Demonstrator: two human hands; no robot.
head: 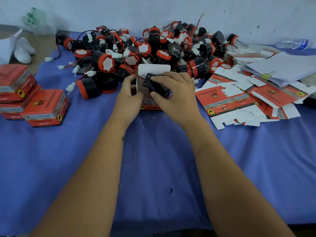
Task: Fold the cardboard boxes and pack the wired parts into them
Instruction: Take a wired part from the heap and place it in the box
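An open red and white cardboard box (150,105) stands on the blue cloth at the middle, its white lid flap (153,70) raised at the back. My left hand (129,95) grips the box's left side. My right hand (172,93) holds a black wired part (153,85) by its bracket at the box's mouth, partly inside. Behind the box lies a big pile of black and red wired parts (153,47) with white plugs.
Several closed red boxes (46,107) are stacked at the left. Flat unfolded box blanks (239,98) lie spread at the right, with clipped white papers (282,69) over them. A plastic bottle (293,43) lies at the back right. White bags (22,48) sit at the far left.
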